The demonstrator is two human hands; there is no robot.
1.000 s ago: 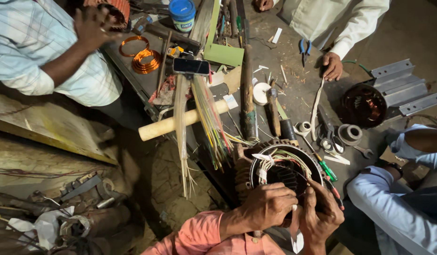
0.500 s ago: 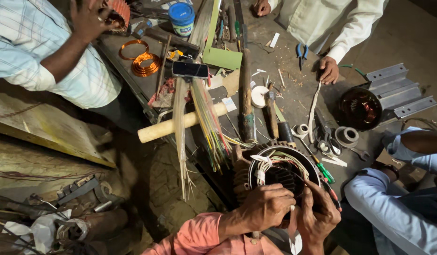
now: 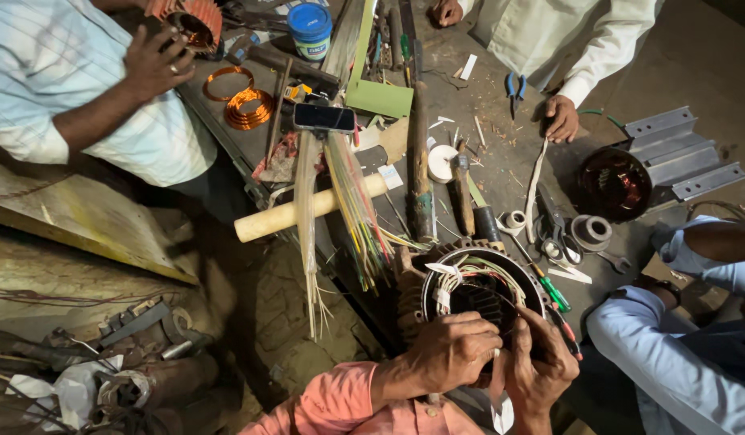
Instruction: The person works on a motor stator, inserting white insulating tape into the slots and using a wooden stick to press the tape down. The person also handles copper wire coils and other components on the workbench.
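On the cluttered workbench (image 3: pixel 501 173) little has changed — left hand (image 3: pixel 457 350) and right hand (image 3: pixel 542 366) stay curled, fingers closed on the motor stator (image 3: pixel 477 294) windings — work continuing.

Dark metal bench (image 3: pixel 501 173), littered with scraps. On it: motor stator (image 3: pixel 477 294) at near edge; wooden dowel (image 3: pixel 308 209) overhanging left edge; bundle of coloured sleeves (image 3: pixel 358 205) crossing dowel; phone (image 3: pixel 324 118); two copper coils (image 3: pixel 242 101); blue tub (image 3: pixel 310 29); green card (image 3: pixel 379 98); white tape roll (image 3: pixel 442 163); blue pliers (image 3: pixel 515 87); scissors (image 3: pixel 554 234); second stator (image 3: pixel 614 184) at right.
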